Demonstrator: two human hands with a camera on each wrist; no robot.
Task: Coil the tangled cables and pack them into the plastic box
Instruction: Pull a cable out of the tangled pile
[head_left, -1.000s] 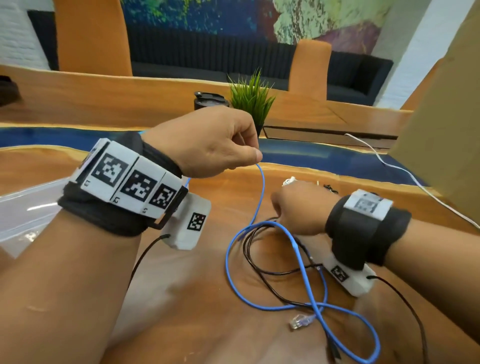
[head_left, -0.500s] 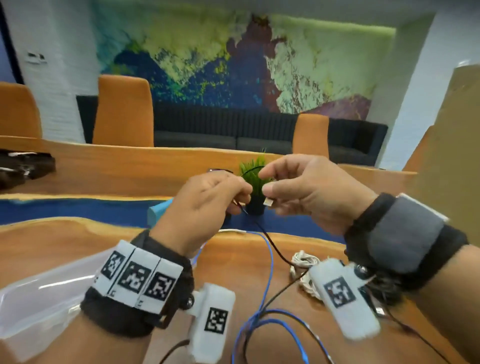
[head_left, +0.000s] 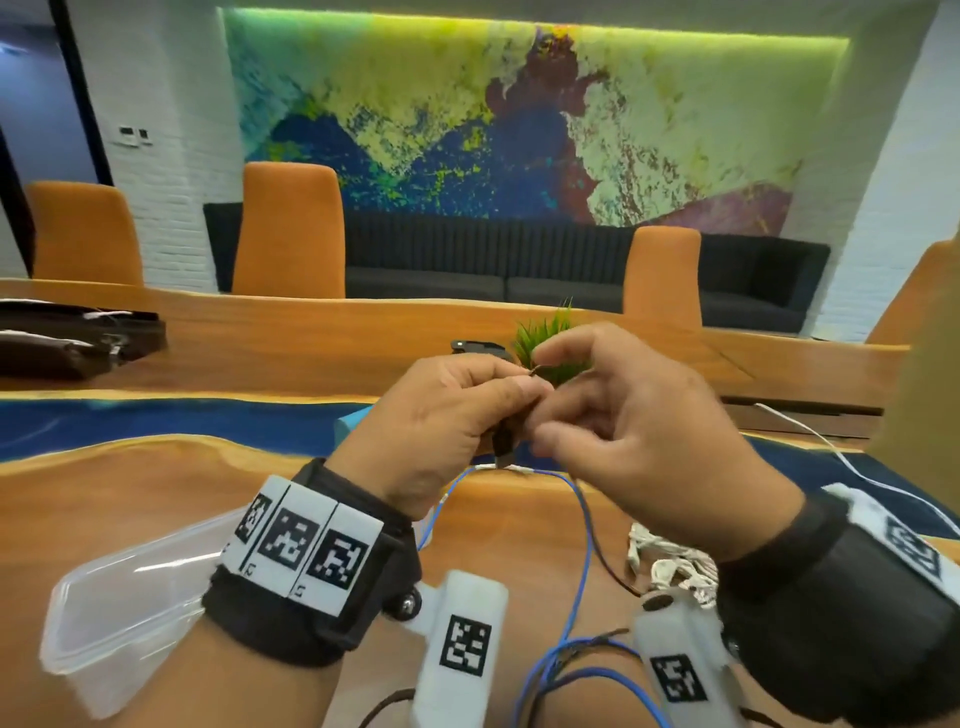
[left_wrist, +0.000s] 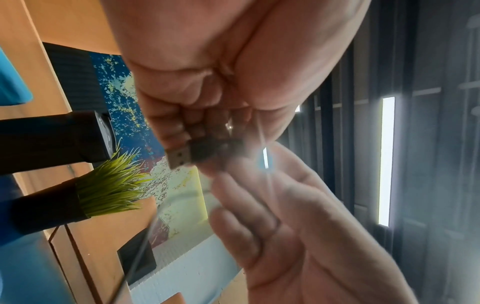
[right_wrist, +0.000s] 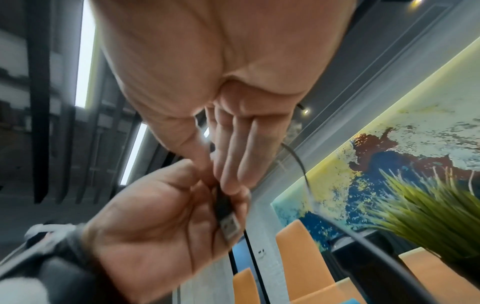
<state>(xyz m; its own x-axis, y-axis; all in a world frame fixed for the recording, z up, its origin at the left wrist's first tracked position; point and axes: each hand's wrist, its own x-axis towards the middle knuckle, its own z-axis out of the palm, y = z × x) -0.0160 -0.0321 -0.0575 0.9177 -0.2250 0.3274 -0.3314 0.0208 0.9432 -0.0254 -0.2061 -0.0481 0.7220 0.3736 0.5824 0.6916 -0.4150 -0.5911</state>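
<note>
While the left hand (head_left: 447, 415) clamps the black cable's USB plug (left_wrist: 179, 157) as an anchor, the right hand (head_left: 639, 431) pinches its cord to start a coil above the table (head_left: 130, 493), box (head_left: 119, 618) waiting left.

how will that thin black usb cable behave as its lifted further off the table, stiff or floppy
Probably floppy: the black cable sags in a loose curve below the left hand, which grips its USB plug. It looks thin, so likely light. It runs down beside the blue cable into a shared tangle, so it may drag that along.
</note>
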